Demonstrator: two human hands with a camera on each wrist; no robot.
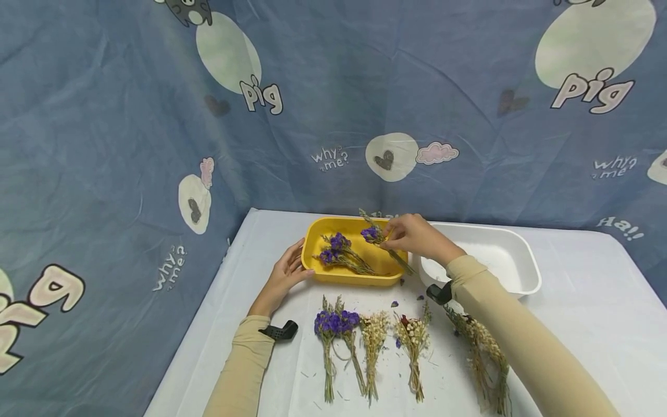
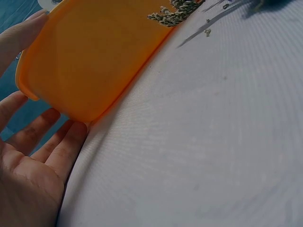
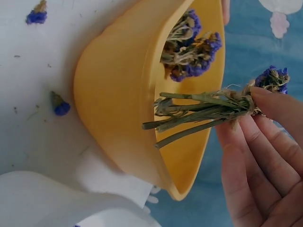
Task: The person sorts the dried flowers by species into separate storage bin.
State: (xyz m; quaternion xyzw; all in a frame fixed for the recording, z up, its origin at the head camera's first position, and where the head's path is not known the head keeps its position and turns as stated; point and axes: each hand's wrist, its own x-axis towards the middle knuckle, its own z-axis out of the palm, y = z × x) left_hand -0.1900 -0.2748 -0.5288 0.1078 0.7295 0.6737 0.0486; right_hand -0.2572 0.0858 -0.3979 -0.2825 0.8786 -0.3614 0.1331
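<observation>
My right hand (image 1: 417, 236) pinches the tied stems of a small purple dried-flower bunch (image 3: 203, 113) above the right side of a yellow basin (image 1: 349, 280). In the right wrist view, its cut stems point toward the basin's near rim. More purple dried flowers (image 1: 339, 242) lie inside the basin, stems to the right. My left hand (image 1: 283, 275) rests at the basin's left end. In the left wrist view, its thumb touches the rim and its fingers (image 2: 68, 146) extend loosely along the outer wall.
A white basin (image 1: 531, 272) stands right of the yellow one. Along the front lie purple bunches (image 1: 328, 341), a cream bunch (image 1: 373, 347), a mixed red-and-cream bunch (image 1: 414, 353) and longer dried stalks (image 1: 484, 347) beside the right sleeve. Loose petals and bits scatter the white cloth.
</observation>
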